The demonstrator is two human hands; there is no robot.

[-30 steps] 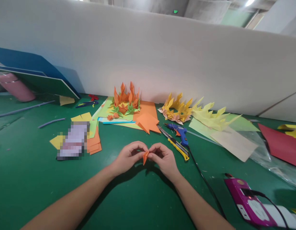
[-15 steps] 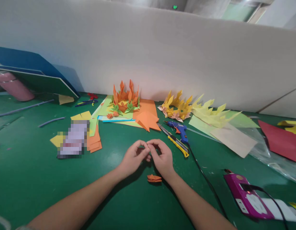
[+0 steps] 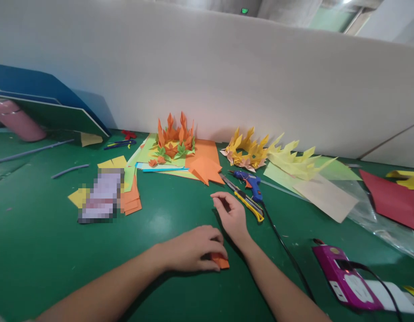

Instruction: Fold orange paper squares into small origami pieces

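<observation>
A small folded orange paper piece (image 3: 221, 261) lies low at the middle of the green table. My left hand (image 3: 198, 247) reaches over it from the left, with fingers and thumb closed around its near side; part of the paper is hidden under them. Just above and to the right is my right hand (image 3: 232, 217), loosely curled, its thumb tip a little apart from the index finger. I see nothing in it. A yellow utility knife (image 3: 249, 205) and a blue glue gun (image 3: 252, 182) lie beyond the right hand.
An orange paper crown (image 3: 176, 138) and a yellow paper crown (image 3: 249, 150) stand at the back. A phone (image 3: 103, 194) and orange paper slips (image 3: 130, 201) lie left. The glue gun's cord (image 3: 287, 250) runs near my right forearm, beside a magenta power unit (image 3: 348, 277).
My hands were together at the fingertips and have parted. The left hand has come down and right onto the folded orange paper and taken hold of it. The right hand has barely moved.
</observation>
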